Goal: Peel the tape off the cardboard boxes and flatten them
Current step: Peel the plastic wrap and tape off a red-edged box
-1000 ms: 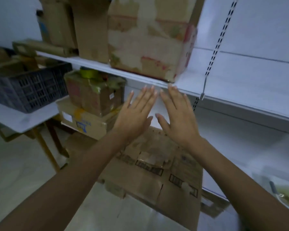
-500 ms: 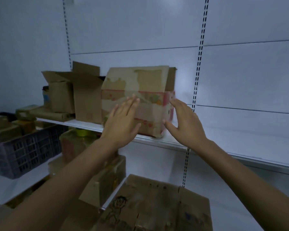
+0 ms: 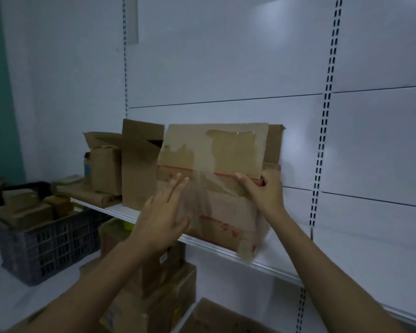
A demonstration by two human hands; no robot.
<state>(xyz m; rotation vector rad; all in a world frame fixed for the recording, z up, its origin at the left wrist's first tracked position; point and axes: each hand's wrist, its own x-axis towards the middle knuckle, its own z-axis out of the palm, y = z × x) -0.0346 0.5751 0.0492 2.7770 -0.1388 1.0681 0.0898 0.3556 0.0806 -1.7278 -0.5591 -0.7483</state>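
Observation:
A cardboard box (image 3: 222,212) with red print and clear tape on its front stands on the white shelf (image 3: 262,263), its top flap upright. My right hand (image 3: 262,191) grips the box's upper right corner, thumb on the front face and fingers curled round the side. My left hand (image 3: 165,217) is blurred, with straight fingers against the box's left front face. A strip of clear tape (image 3: 246,251) hangs loose at the box's lower right corner.
More open cardboard boxes (image 3: 123,162) stand left of it on the same shelf. Stacked boxes (image 3: 159,284) sit below the shelf. A dark plastic crate (image 3: 48,241) holding boxes is at left. A flattened cardboard sheet (image 3: 216,318) lies at the bottom.
Both hands rose from the flattened cardboard below to the box on the shelf. My right hand has taken hold of its upper right corner, and my left hand has reached its front.

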